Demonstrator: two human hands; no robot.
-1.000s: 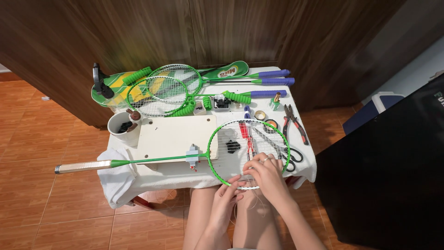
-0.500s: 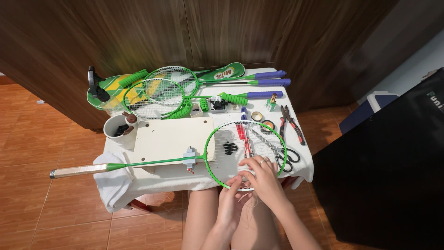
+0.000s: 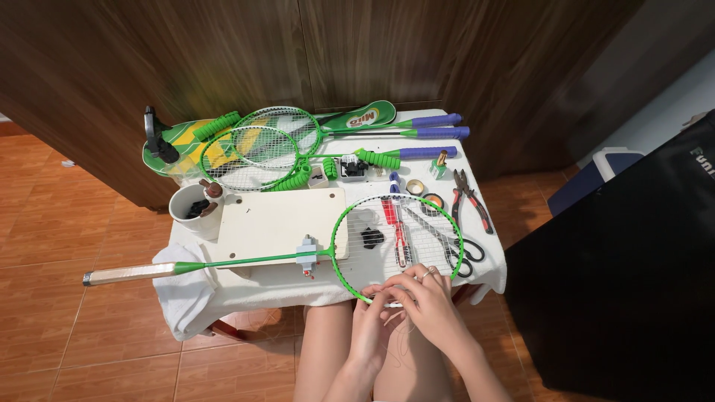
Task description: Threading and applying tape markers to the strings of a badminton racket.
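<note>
Home setup, not a workshop: small cloth-covered counter [image 3: 488, 277] on terracotta floor tiles [image 3: 89, 342], pushed against dark wooden wardrobe doors [image 3: 313, 52]. Hobby repair corner: spare rackets [image 3: 261, 149] at the far edge, pliers [image 3: 469, 197] and scissors [image 3: 465, 249] along the right edge.

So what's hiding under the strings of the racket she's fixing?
Through the racket strings show a red-handled tool, scissors, a black lump and the board's corner. Both hands cover the near rim.
</note>
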